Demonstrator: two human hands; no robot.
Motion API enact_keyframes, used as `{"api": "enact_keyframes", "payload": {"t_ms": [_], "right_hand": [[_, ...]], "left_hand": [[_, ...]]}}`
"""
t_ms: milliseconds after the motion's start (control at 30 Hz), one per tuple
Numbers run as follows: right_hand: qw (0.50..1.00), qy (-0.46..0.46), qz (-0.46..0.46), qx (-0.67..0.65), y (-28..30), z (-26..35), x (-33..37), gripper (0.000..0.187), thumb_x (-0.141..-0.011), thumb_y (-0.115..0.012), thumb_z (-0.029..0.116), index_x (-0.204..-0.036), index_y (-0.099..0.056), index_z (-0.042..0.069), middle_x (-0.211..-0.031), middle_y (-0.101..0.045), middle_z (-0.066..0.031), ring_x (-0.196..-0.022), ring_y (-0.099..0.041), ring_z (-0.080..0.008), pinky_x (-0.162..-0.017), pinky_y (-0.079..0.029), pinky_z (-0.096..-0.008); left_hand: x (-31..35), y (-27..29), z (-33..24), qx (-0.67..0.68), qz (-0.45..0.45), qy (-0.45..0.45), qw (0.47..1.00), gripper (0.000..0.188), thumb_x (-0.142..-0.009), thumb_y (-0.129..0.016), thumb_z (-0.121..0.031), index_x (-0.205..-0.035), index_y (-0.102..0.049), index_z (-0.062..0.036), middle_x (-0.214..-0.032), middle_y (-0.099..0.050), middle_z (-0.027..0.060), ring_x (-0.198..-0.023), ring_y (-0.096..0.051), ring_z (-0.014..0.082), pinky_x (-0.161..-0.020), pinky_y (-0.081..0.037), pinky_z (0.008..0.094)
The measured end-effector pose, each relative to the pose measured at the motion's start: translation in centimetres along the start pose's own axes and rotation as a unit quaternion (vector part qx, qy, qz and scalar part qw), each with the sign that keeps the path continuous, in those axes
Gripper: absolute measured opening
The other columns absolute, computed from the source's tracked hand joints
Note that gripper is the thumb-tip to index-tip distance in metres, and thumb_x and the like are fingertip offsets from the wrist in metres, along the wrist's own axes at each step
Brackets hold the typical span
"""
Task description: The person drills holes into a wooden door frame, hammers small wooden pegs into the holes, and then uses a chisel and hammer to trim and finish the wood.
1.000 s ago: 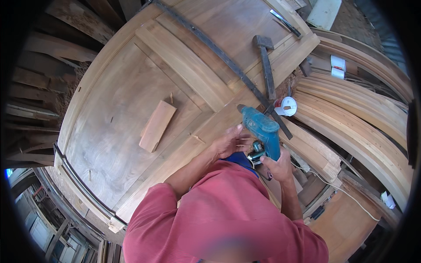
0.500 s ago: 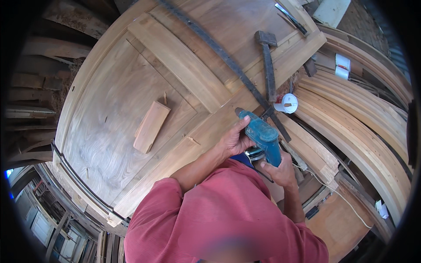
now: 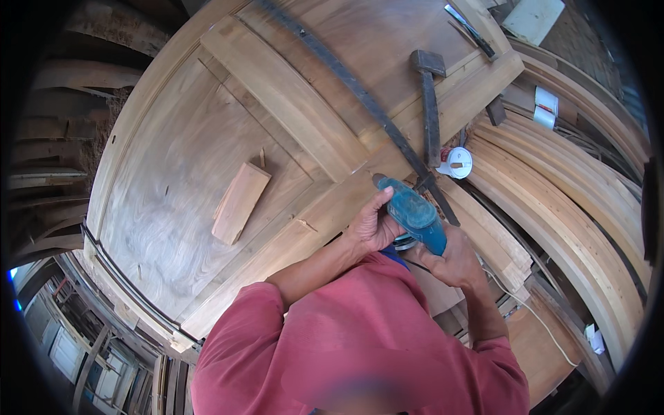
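One panelled wooden door (image 3: 187, 173) lies flat, its panels and rails fitted and looking smooth; by my judgement only the stile under the tool is in work. One teal power sander (image 3: 413, 213) sits on that stile, both hands wrapped tight on it: the left hand (image 3: 372, 225) on its side, the right hand (image 3: 453, 259) at its rear. Beyond the grip: one long steel bar (image 3: 360, 97), one hammer (image 3: 430, 104). Left: one loose wood block (image 3: 240, 202).
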State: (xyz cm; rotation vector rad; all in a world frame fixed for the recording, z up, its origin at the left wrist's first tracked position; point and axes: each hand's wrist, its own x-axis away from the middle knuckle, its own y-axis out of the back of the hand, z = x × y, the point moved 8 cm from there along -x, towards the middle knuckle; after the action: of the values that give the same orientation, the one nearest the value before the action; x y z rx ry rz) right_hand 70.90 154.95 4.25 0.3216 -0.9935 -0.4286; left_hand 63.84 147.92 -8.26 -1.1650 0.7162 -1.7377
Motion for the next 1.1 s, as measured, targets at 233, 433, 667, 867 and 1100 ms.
{"api": "enact_keyframes", "payload": {"t_ms": [233,433,667,867,1100], "right_hand": [[0.983,-0.049,0.042,0.172,0.5,0.9,-0.8,0.036,-0.078,-0.071,0.017,-0.104,-0.065,-0.007,-0.084,-0.069,-0.0283,-0.085,-0.071,-0.0431,-0.077,-0.054,-0.0450],[0.978,-0.050,0.076,0.187,1.0,1.9,-2.3,0.036,-0.078,-0.071,0.016,-0.105,-0.065,-0.006,-0.084,-0.069,-0.0288,-0.085,-0.070,-0.0442,-0.077,-0.054,-0.0462],[0.971,-0.086,0.114,0.192,1.8,2.1,-2.9,0.039,-0.076,-0.070,0.015,-0.109,-0.064,-0.006,-0.087,-0.070,-0.0293,-0.086,-0.070,-0.0458,-0.079,-0.055,-0.0463],[0.974,-0.070,0.124,0.179,1.5,1.9,-3.0,0.048,-0.072,-0.078,0.019,-0.108,-0.061,-0.007,-0.086,-0.070,-0.0292,-0.089,-0.070,-0.0460,-0.083,-0.055,-0.0510],[0.969,-0.098,0.139,0.180,1.4,2.6,-3.4,0.048,-0.075,-0.077,0.016,-0.115,-0.062,-0.007,-0.094,-0.070,-0.0318,-0.093,-0.070,-0.0465,-0.085,-0.056,-0.0479]], "left_hand": [[-0.9,2.4,0.2,0.030,-0.162,0.002,0.986,0.038,-0.089,-0.079,-0.034,-0.104,-0.063,-0.0023,-0.098,-0.070,0.0162,-0.097,-0.071,0.0347,-0.095,-0.058,0.0546],[-1.9,3.2,-0.3,0.032,-0.169,-0.019,0.985,0.041,-0.089,-0.076,-0.038,-0.103,-0.064,-0.0015,-0.098,-0.070,0.0172,-0.094,-0.071,0.0344,-0.092,-0.059,0.0542],[-2.2,1.7,0.0,0.060,-0.182,-0.035,0.981,0.028,-0.097,-0.067,-0.035,-0.100,-0.061,-0.0077,-0.091,-0.068,0.0097,-0.081,-0.071,0.0236,-0.078,-0.062,0.0451],[-2.1,3.2,0.2,0.039,-0.186,-0.046,0.981,0.042,-0.092,-0.071,-0.040,-0.107,-0.062,-0.0022,-0.104,-0.069,0.0183,-0.091,-0.072,0.0351,-0.084,-0.061,0.0539],[-2.0,4.0,0.3,0.044,-0.204,-0.041,0.977,0.049,-0.091,-0.072,-0.043,-0.111,-0.062,0.0016,-0.102,-0.069,0.0184,-0.089,-0.072,0.0353,-0.083,-0.061,0.0540]]}}
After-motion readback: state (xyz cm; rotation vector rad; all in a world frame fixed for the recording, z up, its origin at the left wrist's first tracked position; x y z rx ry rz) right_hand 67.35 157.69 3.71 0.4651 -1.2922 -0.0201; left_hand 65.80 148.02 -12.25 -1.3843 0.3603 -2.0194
